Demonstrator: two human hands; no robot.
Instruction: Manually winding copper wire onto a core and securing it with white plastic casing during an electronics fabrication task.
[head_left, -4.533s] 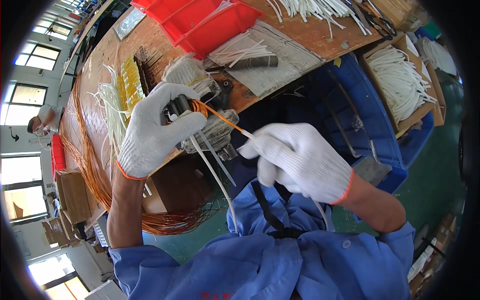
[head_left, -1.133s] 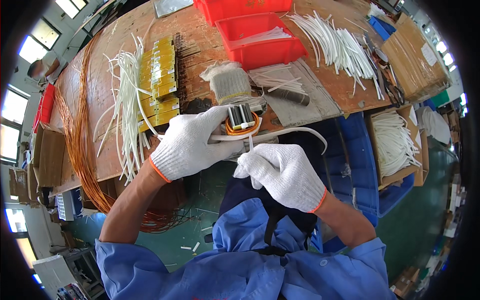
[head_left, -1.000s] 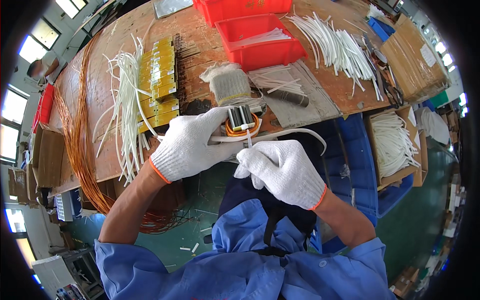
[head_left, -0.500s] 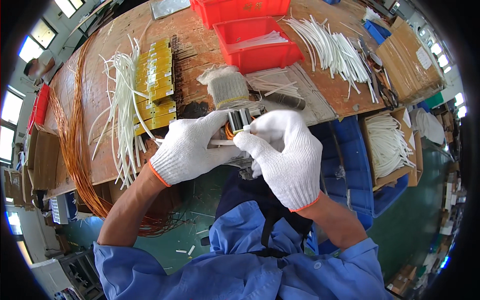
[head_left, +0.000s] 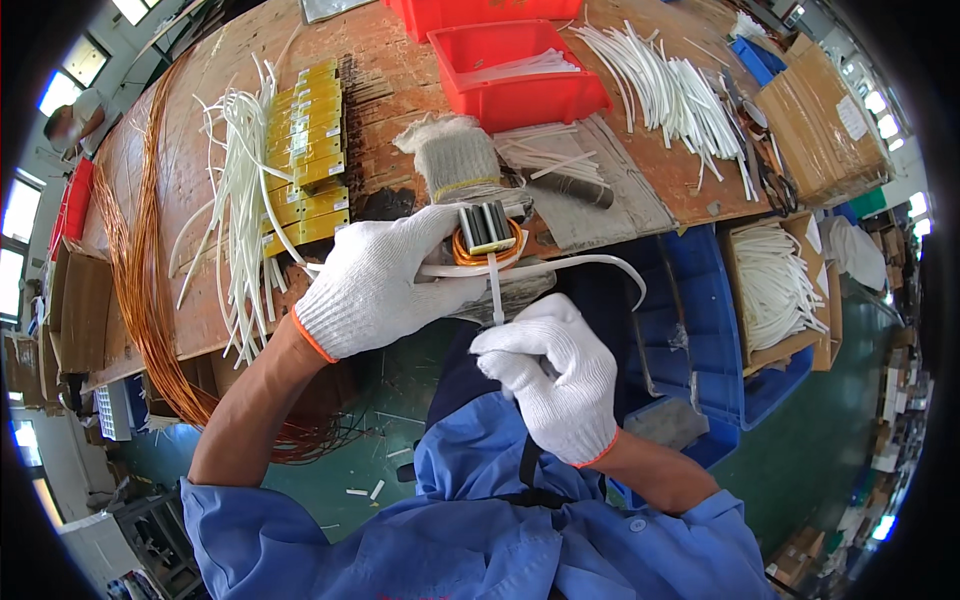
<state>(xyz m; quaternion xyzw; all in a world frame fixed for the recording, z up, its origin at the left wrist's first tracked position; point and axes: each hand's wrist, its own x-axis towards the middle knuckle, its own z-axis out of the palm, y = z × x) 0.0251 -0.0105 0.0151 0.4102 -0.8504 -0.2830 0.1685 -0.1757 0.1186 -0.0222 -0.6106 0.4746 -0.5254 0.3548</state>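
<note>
Centrally: one copper coil (head_left: 470, 259) with dark core bars (head_left: 486, 222), gripped at its left side by the gloved left hand (head_left: 378, 285). Below coil: white strip (head_left: 496, 288), attached; gloved right hand (head_left: 560, 375), fingers curled at strip's lower end, grip indeterminable. Above coil: grey-white cloth bundle (head_left: 455, 160). Left of coil: yellow blocks (head_left: 318, 130).

On the brown wooden table (head_left: 390, 95) before me, the long copper-coloured wire bundle (head_left: 148, 260) lies left of the limp white tubes (head_left: 243, 150), with the flat yellow rectangular pieces (head_left: 308, 130) right of those. Farther right is the open red plastic bin (head_left: 545, 103), behind the round copper wire coil (head_left: 487, 232) in my white-gloved left hand (head_left: 380, 280). To my right, thin white tubing (head_left: 772, 292) lies in an open brown cardboard box (head_left: 788, 350).
</note>
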